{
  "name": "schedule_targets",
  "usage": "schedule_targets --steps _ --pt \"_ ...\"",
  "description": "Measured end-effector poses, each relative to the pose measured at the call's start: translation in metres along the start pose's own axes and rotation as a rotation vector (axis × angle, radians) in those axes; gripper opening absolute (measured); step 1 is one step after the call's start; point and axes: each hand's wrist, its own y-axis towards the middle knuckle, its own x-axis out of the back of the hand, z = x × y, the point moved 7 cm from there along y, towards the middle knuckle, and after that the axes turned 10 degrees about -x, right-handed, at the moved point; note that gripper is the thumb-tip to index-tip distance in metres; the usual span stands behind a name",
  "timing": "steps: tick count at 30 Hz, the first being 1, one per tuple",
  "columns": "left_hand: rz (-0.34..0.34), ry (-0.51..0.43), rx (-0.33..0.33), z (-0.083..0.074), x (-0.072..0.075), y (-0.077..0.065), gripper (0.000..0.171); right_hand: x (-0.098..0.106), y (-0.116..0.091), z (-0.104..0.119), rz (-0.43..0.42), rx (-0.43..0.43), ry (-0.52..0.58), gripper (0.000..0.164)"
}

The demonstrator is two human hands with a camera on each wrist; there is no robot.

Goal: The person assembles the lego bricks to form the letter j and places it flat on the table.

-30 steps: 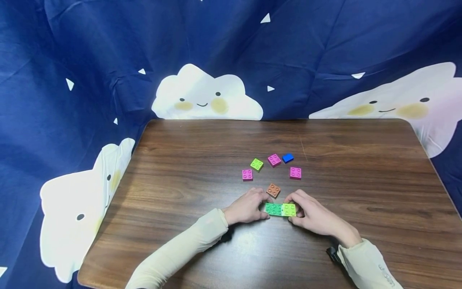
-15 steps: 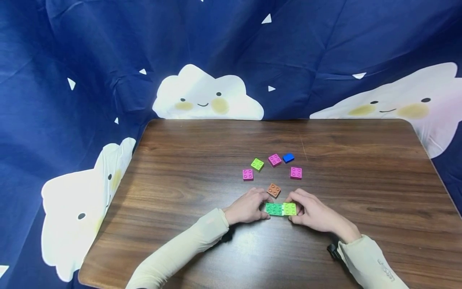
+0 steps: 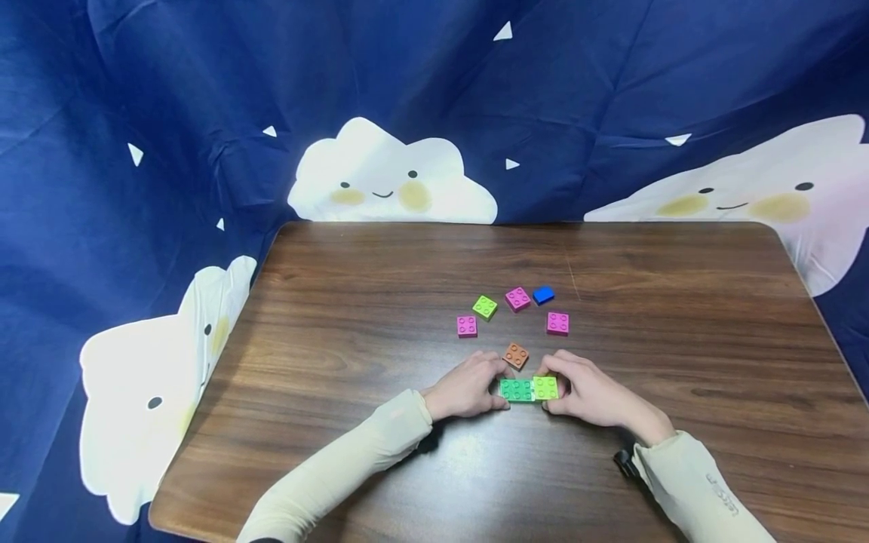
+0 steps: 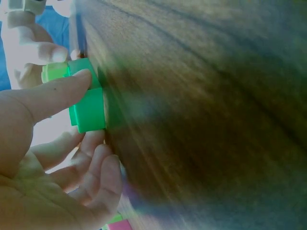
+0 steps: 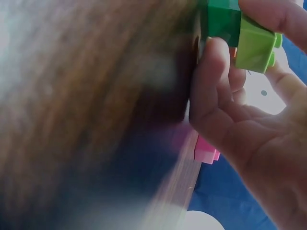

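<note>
My left hand (image 3: 468,386) pinches the left end of a long green toy building brick (image 3: 517,390) between thumb and fingers. On that brick's right end sits a square lime-green brick (image 3: 546,388), one level higher. My right hand (image 3: 591,392) grips this lime brick from the right side. In the left wrist view, the left thumb lies across the green brick (image 4: 88,103), close to the table. The right wrist view shows the lime brick (image 5: 255,45) raised against the green one (image 5: 224,21). Just beyond the hands lies an orange-brown square brick (image 3: 516,356).
Farther back on the wooden table (image 3: 339,302) lie several loose bricks: a pink one (image 3: 467,326), a lime one (image 3: 485,307), another pink one (image 3: 517,299), a blue one (image 3: 543,295) and a third pink one (image 3: 558,323). A blue cloud-patterned curtain (image 3: 543,90) hangs behind.
The head view has shifted very slightly. Both hands keep their grip on the two bricks, which stay in nearly the same place; the loose bricks have not moved.
</note>
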Motion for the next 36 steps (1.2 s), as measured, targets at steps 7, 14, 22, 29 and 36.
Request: schedule_targets --steps 7,14,22,29,36 --pt "0.009 0.003 0.025 0.001 0.001 -0.001 0.037 -0.002 0.001 0.001 -0.004 0.015 0.0 0.032" --pt "0.015 -0.002 0.027 0.001 0.001 -0.002 0.039 -0.003 0.001 0.001 -0.01 0.037 -0.015 0.031" --pt "-0.066 -0.119 0.011 0.008 0.015 -0.01 0.044 -0.003 0.0 0.003 -0.002 0.027 -0.032 0.03" --pt "-0.318 -0.105 0.101 0.035 0.049 -0.016 0.041 -0.002 -0.002 0.001 0.0 0.002 -0.033 0.029" --pt "-0.402 -0.076 0.245 0.064 0.064 -0.021 0.045 -0.005 -0.001 0.001 -0.001 0.014 -0.039 0.029"
